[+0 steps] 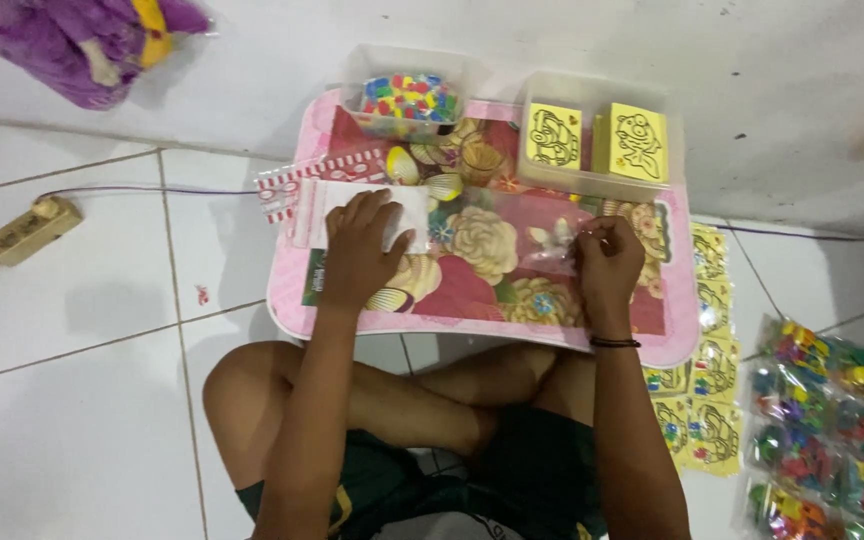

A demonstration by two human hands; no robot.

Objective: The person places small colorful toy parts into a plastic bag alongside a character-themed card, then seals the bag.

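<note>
Two hands work over a small pink bench with a flowered top, set on the tiled floor in front of the seated person's crossed legs. The left hand lies flat, fingers spread and pressing down on a stack of clear flat bags with a red-and-white striped header card at its far-left end. The right hand has its fingers pinched together on a small clear plastic bag, which it holds just above the bench near the middle-right; whether anything is inside that bag is hard to tell. The step in hand looks like packing: one bag is taken up and being opened or held ready at the fingertips. The next move likely calls for spreading the mouth of that thin film without tearing it, which asks for both hands, so the left would have to come off the stack. At the far edge stand a clear tub of small coloured foam pieces and a clear tray holding yellow picture cards. More yellow cards lie on the floor to the right, beside filled packets of coloured pieces.
</note>
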